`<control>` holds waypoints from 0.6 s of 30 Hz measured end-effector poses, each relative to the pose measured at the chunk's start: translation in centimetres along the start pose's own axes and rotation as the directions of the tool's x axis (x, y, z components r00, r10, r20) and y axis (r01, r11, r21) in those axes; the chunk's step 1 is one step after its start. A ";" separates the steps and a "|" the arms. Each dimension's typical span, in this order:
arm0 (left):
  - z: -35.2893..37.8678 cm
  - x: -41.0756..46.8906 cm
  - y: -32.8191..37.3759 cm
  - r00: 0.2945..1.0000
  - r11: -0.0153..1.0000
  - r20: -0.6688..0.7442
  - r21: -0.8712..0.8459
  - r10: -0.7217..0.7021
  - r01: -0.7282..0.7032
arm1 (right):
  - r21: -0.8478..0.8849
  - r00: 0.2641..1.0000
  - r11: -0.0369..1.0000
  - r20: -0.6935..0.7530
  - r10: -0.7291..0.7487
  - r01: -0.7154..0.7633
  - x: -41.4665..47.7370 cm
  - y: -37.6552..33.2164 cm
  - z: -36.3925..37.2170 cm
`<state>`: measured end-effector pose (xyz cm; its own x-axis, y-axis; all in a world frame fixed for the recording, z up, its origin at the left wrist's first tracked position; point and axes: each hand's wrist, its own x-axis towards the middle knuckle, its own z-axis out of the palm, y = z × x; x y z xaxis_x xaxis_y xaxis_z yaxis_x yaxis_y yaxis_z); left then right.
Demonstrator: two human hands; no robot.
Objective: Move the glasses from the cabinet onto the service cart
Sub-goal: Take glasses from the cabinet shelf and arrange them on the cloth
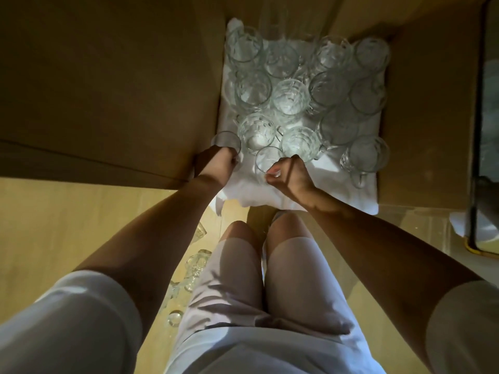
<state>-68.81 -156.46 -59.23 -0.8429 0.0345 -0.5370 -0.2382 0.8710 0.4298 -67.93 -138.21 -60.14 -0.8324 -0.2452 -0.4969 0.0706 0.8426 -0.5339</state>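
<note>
The left hand (pixel 219 161) curls round a glass (pixel 226 140); the right hand (pixel 289 175) grips a second glass (pixel 267 159). Other glasses (pixel 290 99) stand just beyond both hands on a white cloth (pixel 256 191) in the cabinet (pixel 421 117).

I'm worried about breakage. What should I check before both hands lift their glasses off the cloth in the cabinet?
1. Left hand grips the left glass: ok, fingers curl round it.
2. Right hand grips the right glass: ok, thumb and fingers are on it.
3. Right glass is apart from the patterned glass behind it: cannot tell, they stand very close.
4. White cloth is free of both hands: cannot tell, its front edge is rumpled.
5. Service cart is within reach: cannot tell, it is not plainly in view.
</note>
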 end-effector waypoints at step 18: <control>-14.7 -15.5 11.0 0.989 0.987 -0.131 0.151 0.067 -0.047 | 0.224 0.965 0.972 -0.231 0.124 -0.071 -14.0 -9.5 -15.5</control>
<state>-65.45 -154.61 -35.44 -0.9129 0.0279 -0.4073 -0.1233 0.9323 0.3401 -65.49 -135.38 -37.52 -0.9216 -0.0212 -0.3877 0.2511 0.7289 -0.6369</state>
